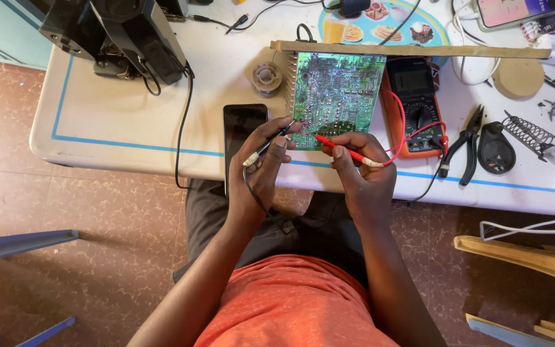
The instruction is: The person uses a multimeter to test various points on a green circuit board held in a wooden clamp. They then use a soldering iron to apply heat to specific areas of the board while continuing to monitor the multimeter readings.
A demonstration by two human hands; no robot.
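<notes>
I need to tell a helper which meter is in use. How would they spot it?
On the white table, find the green circuit board beyond the person's hands. Directly right of it lies the multimeter: orange-cased, dark-faced, with a round dial and red lead, unlike the black pliers further right.

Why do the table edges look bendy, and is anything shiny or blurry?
Head view: the wide lens curves the table edge; daylight is even, shadows soft; the dark phone screen reflects slightly; the circuit board, left hand and right hand are sharp.

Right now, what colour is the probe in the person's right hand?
Red: the probe in the right hand has a red body and lead, seen from the head camera.
</notes>
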